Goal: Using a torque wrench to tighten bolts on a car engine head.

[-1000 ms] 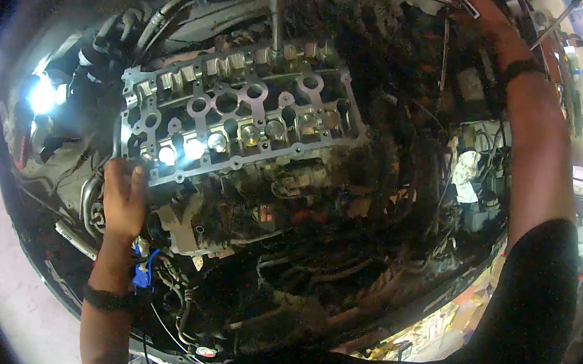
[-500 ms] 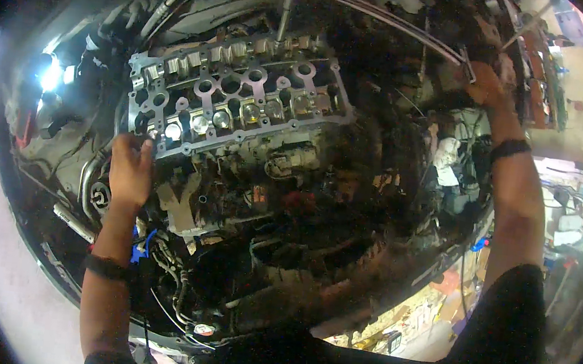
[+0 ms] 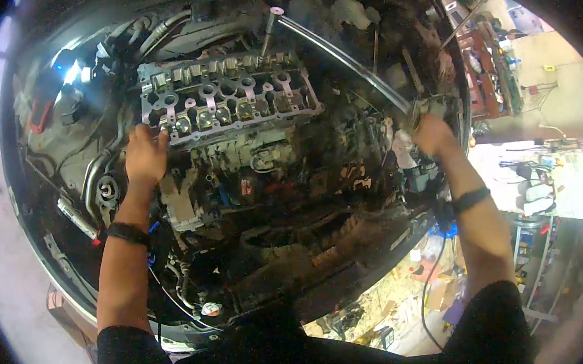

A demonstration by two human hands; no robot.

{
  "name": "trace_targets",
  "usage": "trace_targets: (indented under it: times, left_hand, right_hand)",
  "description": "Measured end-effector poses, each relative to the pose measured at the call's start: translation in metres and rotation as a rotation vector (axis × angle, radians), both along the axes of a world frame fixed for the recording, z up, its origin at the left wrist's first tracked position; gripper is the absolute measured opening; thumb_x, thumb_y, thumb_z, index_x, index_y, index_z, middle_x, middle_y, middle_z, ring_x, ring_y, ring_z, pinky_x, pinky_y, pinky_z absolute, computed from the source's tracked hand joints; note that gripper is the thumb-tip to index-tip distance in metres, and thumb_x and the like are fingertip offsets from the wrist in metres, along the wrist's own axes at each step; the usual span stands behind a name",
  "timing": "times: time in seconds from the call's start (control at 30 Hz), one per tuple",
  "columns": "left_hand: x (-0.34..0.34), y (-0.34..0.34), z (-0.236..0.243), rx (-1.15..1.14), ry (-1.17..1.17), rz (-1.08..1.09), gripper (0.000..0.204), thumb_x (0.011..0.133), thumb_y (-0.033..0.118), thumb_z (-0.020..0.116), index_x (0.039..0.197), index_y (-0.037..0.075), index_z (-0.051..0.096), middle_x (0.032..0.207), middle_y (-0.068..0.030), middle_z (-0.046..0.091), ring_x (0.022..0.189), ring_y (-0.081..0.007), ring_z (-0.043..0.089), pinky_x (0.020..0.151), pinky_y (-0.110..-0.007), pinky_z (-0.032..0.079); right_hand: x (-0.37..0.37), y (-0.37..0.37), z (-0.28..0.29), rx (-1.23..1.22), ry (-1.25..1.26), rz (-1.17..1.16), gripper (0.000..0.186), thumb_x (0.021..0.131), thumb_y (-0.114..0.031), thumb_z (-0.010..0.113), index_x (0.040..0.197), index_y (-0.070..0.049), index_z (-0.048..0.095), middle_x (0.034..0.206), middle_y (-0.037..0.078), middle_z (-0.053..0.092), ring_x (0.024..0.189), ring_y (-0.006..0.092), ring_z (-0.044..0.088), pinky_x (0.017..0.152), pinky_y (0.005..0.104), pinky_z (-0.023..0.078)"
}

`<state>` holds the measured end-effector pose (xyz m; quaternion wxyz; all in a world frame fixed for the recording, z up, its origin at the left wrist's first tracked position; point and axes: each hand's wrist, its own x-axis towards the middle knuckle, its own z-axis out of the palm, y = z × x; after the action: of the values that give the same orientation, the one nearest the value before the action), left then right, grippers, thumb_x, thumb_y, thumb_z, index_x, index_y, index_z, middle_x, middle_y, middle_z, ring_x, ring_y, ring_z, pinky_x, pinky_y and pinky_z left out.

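Observation:
My right hand [image 3: 435,136] is closed around the end of a long shiny breaker bar [image 3: 348,60]. At its far end the bar joins an upright extension [image 3: 267,39], which stands down into the back of the metal cylinder head [image 3: 205,120], towards its right end. My left hand [image 3: 146,152] grips the near left corner of the cylinder head, its thumb on top; the undersides of the fingers are hidden. Round openings and bright metal parts show along the cylinder head.
A lit work lamp [image 3: 74,72] shines at the left of the engine bay. Hoses and a metal pipe [image 3: 93,177] run beside my left forearm. A white tube [image 3: 77,218] lies near the front edge. A cluttered white bench [image 3: 578,187] stands at the right.
My right hand has swung the breaker bar's end towards me and leftwards. The view has shifted too. My left hand stays at the cylinder head's corner.

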<state>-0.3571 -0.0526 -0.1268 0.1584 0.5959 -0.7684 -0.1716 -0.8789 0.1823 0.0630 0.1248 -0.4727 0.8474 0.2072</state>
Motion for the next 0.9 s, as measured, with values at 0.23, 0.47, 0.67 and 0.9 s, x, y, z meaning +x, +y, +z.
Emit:
trace_targets:
  times: [0.23, 0.47, 0.67, 0.9]
  left_hand:
    - [0.009, 0.001, 0.007, 0.036, 0.009, 0.045, 0.040, 0.090, 0.039, 0.060, 0.106, 0.004, 0.048, 0.106, -0.0193, 0.056, 0.099, -0.0413, 0.057, 0.082, -0.051, 0.047]
    - [0.019, -0.001, 0.008, 0.031, -0.008, 0.056, 0.040, 0.090, 0.037, 0.060, 0.109, 0.004, 0.050, 0.107, -0.0189, 0.056, 0.101, -0.0403, 0.057, 0.084, -0.050, 0.047]
    - [0.013, -0.001, 0.010, 0.100, 0.037, 0.031, 0.042, 0.090, 0.037, 0.061, 0.112, 0.003, 0.048, 0.109, -0.0184, 0.054, 0.102, -0.0400, 0.057, 0.085, -0.050, 0.047]
    - [0.011, 0.002, 0.018, 0.100, 0.033, 0.064, 0.041, 0.090, 0.036, 0.061, 0.111, 0.003, 0.047, 0.109, -0.0199, 0.053, 0.100, -0.0411, 0.058, 0.082, -0.050, 0.050]
  right_hand:
    - [0.106, 0.051, 0.021, -0.043, -1.821, -0.875, 0.022, 0.090, -0.029, 0.065, 0.098, -0.012, 0.054, 0.062, -0.003, 0.047, 0.046, 0.0082, 0.040, 0.040, 0.0242, 0.029]
    - [0.254, 0.039, 0.013, -0.537, -1.661, -0.938, 0.020, 0.095, -0.023, 0.059, 0.081, -0.011, 0.050, 0.061, -0.003, 0.046, 0.046, 0.0093, 0.042, 0.042, 0.0256, 0.034]
    - [0.373, -0.006, 0.002, -0.751, -1.870, -1.157, 0.013, 0.096, -0.020, 0.056, 0.090, -0.012, 0.048, 0.058, -0.002, 0.040, 0.046, 0.0093, 0.039, 0.044, 0.0254, 0.035]
    - [0.446, -0.058, -0.011, -0.935, -1.950, -1.162, 0.015, 0.097, -0.023, 0.057, 0.085, -0.015, 0.050, 0.056, -0.004, 0.042, 0.044, 0.0091, 0.039, 0.043, 0.0254, 0.035]
